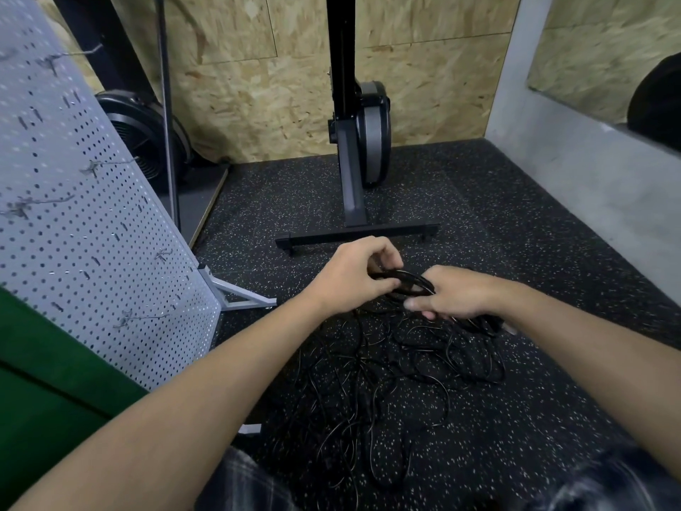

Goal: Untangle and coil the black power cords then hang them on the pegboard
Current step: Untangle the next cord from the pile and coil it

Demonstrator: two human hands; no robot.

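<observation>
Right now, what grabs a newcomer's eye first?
The left hand and right hand meet mid-frame, gripping a few cord loops. Under them a tangle of black power cords sprawls over the speckled floor. A grey pegboard stands at left, and a black exercise machine stands at the back wall.

The scene was lit softly and rather dimly; thin glints were caught along the black cords (407, 281). Lines were bent near the edges, and the hooks (22, 208) on the pegboard (95, 245) were smeared by blur.
</observation>
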